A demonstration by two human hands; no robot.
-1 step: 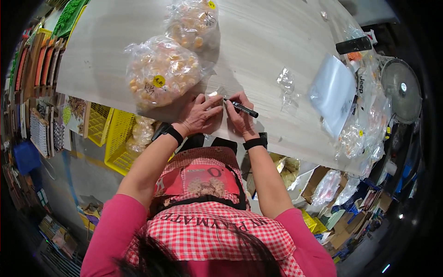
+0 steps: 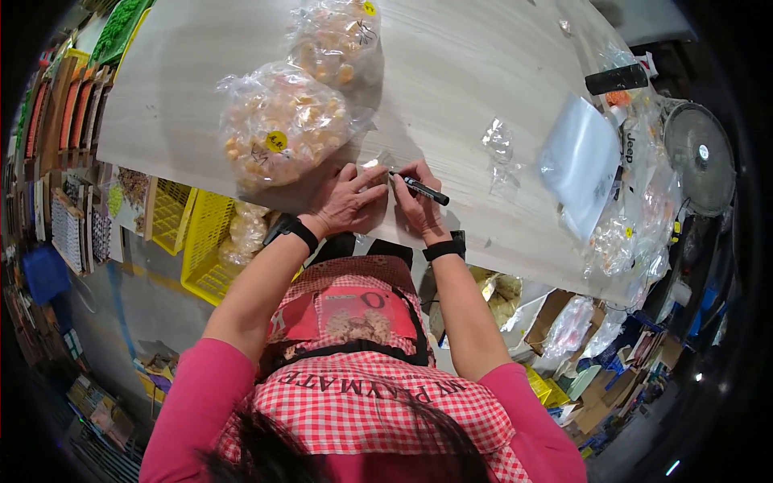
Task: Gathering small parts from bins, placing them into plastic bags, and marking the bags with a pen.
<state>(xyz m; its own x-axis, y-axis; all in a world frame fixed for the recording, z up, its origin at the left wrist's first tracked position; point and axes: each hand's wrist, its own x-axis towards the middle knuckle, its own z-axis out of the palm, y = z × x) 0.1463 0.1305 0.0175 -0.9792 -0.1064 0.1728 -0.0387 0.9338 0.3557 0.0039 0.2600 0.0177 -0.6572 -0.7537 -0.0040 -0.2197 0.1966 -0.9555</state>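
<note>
My right hand (image 2: 418,205) is closed round a black marker pen (image 2: 425,190), its tip end down by the fingertips. Just left of it, my left hand (image 2: 348,203) lies on the table with its fingers stretched out and slightly apart. Between and under the fingertips is a small piece of clear plastic (image 2: 382,158), perhaps a bag; my hands hide most of it. A large clear bag of pale orange and white pieces (image 2: 282,121), with a round yellow sticker and black pen marks, sits left of my left hand. Behind it stands a similar full bag (image 2: 336,44).
The pale wood-grain table (image 2: 439,72) spreads ahead. Clear plastic scraps (image 2: 499,145), a whitish plastic sheet (image 2: 581,153) and a black cylinder (image 2: 616,80) lie to the right, near a round fan (image 2: 699,158). A yellow basket (image 2: 199,249) stands below the table's left edge.
</note>
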